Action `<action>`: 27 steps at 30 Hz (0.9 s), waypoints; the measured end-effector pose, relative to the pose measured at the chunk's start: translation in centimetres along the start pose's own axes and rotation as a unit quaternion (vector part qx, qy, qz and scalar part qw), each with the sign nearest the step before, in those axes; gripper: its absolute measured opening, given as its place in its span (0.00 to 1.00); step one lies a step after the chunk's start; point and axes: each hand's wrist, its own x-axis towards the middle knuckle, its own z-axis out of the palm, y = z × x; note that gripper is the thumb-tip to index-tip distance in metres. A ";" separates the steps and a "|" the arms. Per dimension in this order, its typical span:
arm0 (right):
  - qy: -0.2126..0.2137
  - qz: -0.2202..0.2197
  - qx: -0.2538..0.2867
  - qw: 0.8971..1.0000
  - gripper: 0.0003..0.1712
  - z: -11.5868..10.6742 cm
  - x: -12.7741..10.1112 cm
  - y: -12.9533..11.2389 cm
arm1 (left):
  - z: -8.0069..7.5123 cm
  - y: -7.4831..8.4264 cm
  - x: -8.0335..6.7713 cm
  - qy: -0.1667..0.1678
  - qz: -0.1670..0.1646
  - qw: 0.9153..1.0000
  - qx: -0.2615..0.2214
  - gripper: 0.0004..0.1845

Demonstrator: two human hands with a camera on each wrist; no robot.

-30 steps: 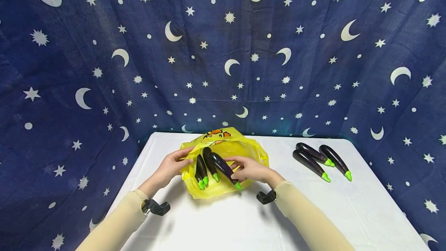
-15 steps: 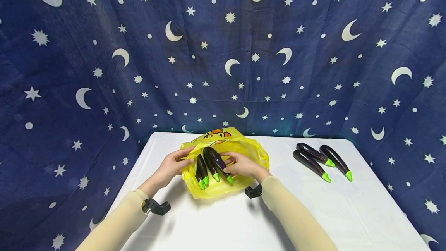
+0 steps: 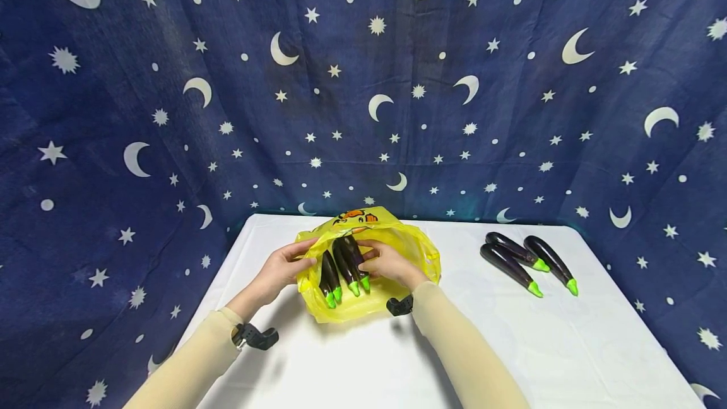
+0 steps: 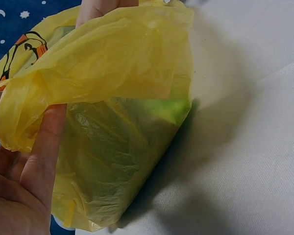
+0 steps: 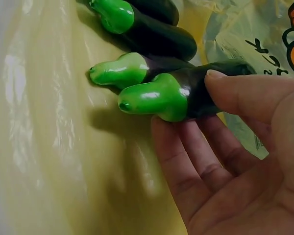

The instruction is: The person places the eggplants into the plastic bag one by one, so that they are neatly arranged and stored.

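Observation:
A yellow plastic bag [image 3: 341, 312] with a printed cartoon lies on the table, its mouth facing me. My left hand [image 3: 279, 272] pinches the bag's left rim between thumb and fingers; in the left wrist view the film is folded over the fingers [image 4: 45, 152]. Inside the bag, my right hand [image 3: 389, 264] grips a dark purple eggplant [image 5: 198, 88] with a bright green stem end, thumb on top and fingers below. Just left of it lie several other eggplants [image 3: 344, 264] side by side, green ends toward me.
Outside the bag, 3 more eggplants [image 3: 505, 267] lie grouped on the right of the white table [image 3: 591, 333]. A dark blue curtain [image 3: 352, 81] with moons and stars hangs behind the table. Black straps [image 3: 254, 337] sit on both wrists.
My right hand has moved left and deeper into the bag, bringing its eggplant up against the others there. My left hand keeps its place on the rim.

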 end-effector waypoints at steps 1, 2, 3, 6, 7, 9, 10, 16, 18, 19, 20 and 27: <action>0.006 0.003 0.001 1.000 0.39 0.1 0.1 0.0 | 0.0 0.0 0.0 0.001 0.000 1.000 0.001 0.31; 0.012 0.006 0.002 1.000 0.39 0.2 0.2 0.0 | 0.0 0.0 0.0 0.001 0.000 1.000 0.002 0.31; 0.018 0.010 0.006 1.000 0.39 0.2 0.3 0.1 | 0.1 0.0 0.0 0.001 0.000 1.000 0.004 0.30; 0.034 0.018 0.011 0.999 0.40 0.4 0.6 0.4 | 0.1 0.0 0.1 0.000 0.000 1.000 0.005 0.30; 0.039 0.023 0.014 0.999 0.40 0.4 0.7 0.4 | 0.1 0.0 0.2 -0.001 0.001 1.000 0.004 0.30; 0.046 0.028 0.019 0.998 0.40 0.5 0.9 0.6 | 0.0 -0.1 0.2 -0.001 0.001 1.000 0.004 0.30; 0.048 0.031 0.021 0.998 0.40 0.6 0.9 0.7 | 0.0 -0.1 0.3 -0.001 0.001 1.000 0.004 0.30; 0.058 0.034 0.023 0.997 0.42 1.0 1.1 0.8 | 0.0 -0.1 0.4 0.002 -0.003 1.000 0.003 0.30; 0.061 0.035 0.021 0.997 0.42 1.1 1.1 0.8 | 0.0 -0.1 0.4 0.004 -0.003 1.000 0.005 0.30; 0.062 0.036 0.021 0.997 0.42 1.2 1.1 0.8 | 0.0 -0.1 0.4 0.004 -0.003 1.000 0.006 0.30; 0.061 0.037 0.025 0.997 0.42 1.3 1.1 0.8 | 0.0 -0.1 0.4 0.003 -0.003 1.000 0.005 0.30; 0.056 0.042 0.041 0.997 0.40 1.5 1.3 1.3 | 0.1 -0.2 0.5 0.002 0.000 1.000 -0.006 0.30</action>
